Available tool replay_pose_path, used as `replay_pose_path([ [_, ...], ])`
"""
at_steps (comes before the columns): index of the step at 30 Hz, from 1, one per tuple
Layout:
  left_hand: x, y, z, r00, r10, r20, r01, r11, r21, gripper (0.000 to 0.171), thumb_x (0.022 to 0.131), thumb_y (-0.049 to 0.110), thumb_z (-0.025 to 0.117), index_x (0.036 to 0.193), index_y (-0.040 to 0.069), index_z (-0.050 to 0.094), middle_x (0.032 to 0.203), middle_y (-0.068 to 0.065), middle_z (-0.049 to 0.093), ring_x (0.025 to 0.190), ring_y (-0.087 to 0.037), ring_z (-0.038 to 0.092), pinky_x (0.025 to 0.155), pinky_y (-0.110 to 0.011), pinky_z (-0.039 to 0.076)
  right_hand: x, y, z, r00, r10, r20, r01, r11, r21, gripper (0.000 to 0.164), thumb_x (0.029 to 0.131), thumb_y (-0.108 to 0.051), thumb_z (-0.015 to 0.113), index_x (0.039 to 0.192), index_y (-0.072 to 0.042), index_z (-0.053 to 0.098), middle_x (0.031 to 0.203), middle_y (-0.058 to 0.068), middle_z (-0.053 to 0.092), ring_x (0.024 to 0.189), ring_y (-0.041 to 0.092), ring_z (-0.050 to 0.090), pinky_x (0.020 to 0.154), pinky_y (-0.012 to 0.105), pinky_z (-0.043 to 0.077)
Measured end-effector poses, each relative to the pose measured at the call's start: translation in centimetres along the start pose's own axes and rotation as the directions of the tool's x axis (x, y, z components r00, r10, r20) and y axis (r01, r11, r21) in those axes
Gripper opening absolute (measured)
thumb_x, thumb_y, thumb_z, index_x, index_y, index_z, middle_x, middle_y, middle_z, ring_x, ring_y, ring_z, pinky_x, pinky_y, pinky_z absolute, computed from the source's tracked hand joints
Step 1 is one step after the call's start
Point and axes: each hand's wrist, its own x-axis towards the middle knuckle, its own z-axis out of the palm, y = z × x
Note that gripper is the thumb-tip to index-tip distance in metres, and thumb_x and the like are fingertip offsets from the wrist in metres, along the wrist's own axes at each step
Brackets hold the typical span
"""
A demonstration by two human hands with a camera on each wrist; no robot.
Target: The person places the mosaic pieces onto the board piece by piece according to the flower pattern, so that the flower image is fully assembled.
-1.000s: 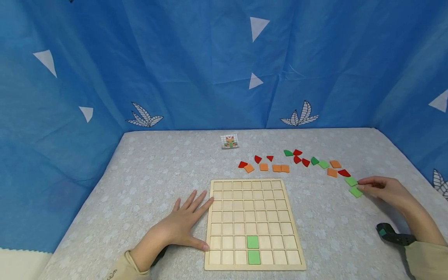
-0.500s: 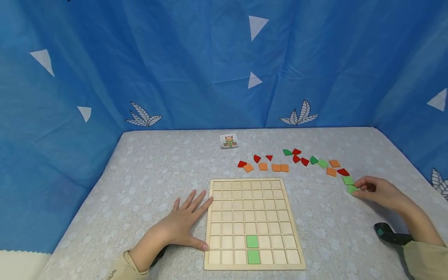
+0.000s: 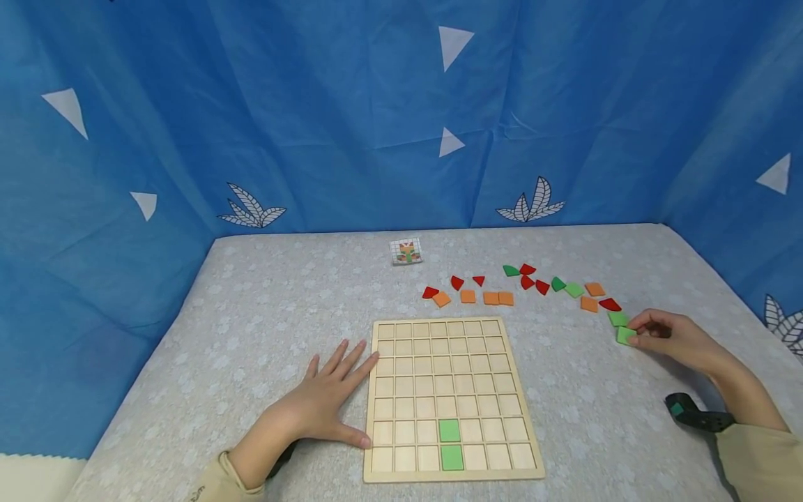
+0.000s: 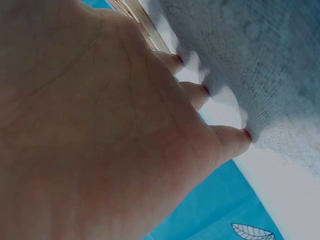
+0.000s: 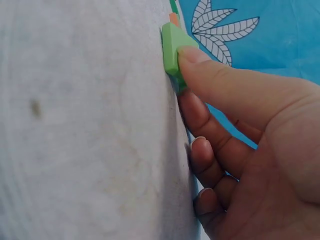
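A pale wooden grid board (image 3: 382, 404) lies on the table with two light green square tiles (image 3: 449, 430) set in its lower cells. Fingers spread, my left hand (image 3: 320, 408) rests at the board's left edge, thumb and index finger touching it. In the left wrist view, the left hand (image 4: 115, 120) has its fingertips down on the cloth. Far to the right, my right hand (image 3: 684, 341) pinches a light green square tile (image 3: 624, 335) between thumb and curled fingers. The right wrist view shows the thumb on this green tile (image 5: 171, 50). Another green square tile (image 3: 617, 318) lies right behind it.
Orange square tiles (image 3: 467, 296), red pieces (image 3: 542, 286) and dark green pieces (image 3: 557, 284) lie in a loose row behind the board. A small pattern card (image 3: 406, 252) lies farther back. Blue cloth (image 3: 351, 111) hangs around the table.
My right hand has shifted slightly left, its thumb moving onto the nearer green tile, which slid a little toward the other one. The left hand stays at the board.
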Motion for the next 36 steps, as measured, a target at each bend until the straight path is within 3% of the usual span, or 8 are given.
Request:
replay_pose_path([
  [10,0.0,0.1,-0.1,1.000,-0.008,0.010,0.008,1.000,-0.004,0.117,0.063,0.073,0.065,0.152,0.017,0.014,0.155,-0.010,0.001,0.138,-0.035,-0.006,0.098,-0.069,0.003,-0.1,0.0,-0.3,1.000,0.027,0.008,-0.027,0.999,0.041,0.019,0.090,-0.009,0.063,0.099,0.008,0.061,0.079,0.003,0.057,0.067,0.011,0.048,0.056,0.024,0.040],
  [15,0.1,0.0,0.0,1.000,-0.014,0.016,0.014,1.000,-0.003,0.117,0.062,0.075,0.064,0.152,0.019,0.013,0.155,-0.009,0.001,0.138,-0.034,-0.007,0.098,-0.069,0.003,0.1,-1.3,-0.4,0.998,0.053,0.017,-0.054,0.995,0.080,0.025,0.092,-0.016,0.062,0.101,0.007,0.060,0.079,0.004,0.060,0.067,0.013,0.050,0.055,0.026,0.041],
  [21,0.0,0.1,0.2,1.000,-0.017,0.012,0.017,1.000,-0.001,0.118,0.061,0.076,0.063,0.152,0.019,0.014,0.155,-0.009,0.003,0.138,-0.034,-0.005,0.098,-0.069,0.004,0.4,-5.0,0.2,0.999,0.028,0.043,-0.037,0.975,0.220,0.024,0.093,-0.013,0.060,0.103,0.009,0.059,0.082,0.005,0.065,0.072,0.017,0.062,0.062,0.026,0.051],
  [26,-0.1,0.2,0.3,1.000,-0.008,0.001,0.008,1.000,-0.002,0.118,0.061,0.075,0.064,0.152,0.018,0.016,0.155,-0.011,0.004,0.138,-0.036,-0.004,0.098,-0.069,0.004,0.9,-8.6,1.7,0.999,-0.045,0.016,0.038,0.951,0.306,0.023,0.092,-0.006,0.059,0.105,0.013,0.058,0.087,-0.002,0.067,0.075,0.016,0.066,0.066,0.026,0.053],
  [31,-0.1,0.1,0.2,1.000,-0.006,0.000,0.006,1.000,-0.002,0.117,0.062,0.074,0.065,0.152,0.018,0.015,0.155,-0.010,0.003,0.138,-0.036,-0.004,0.097,-0.070,0.004,1.1,-12.9,4.6,0.996,-0.093,0.007,0.084,0.928,0.362,0.020,0.091,-0.002,0.060,0.104,0.013,0.059,0.087,0.009,0.067,0.075,0.022,0.067,0.067,0.030,0.054],
  [36,0.0,0.0,0.2,1.000,-0.004,-0.006,0.004,1.000,0.014,0.118,0.062,0.075,0.064,0.152,0.018,0.015,0.155,-0.010,0.002,0.138,-0.036,-0.004,0.097,-0.070,0.004,0.7,-16.7,8.5,0.985,-0.147,0.088,0.087,0.873,0.479,0.016,0.090,-0.001,0.061,0.102,0.010,0.061,0.086,0.015,0.065,0.076,0.028,0.066,0.069,0.036,0.054],
])
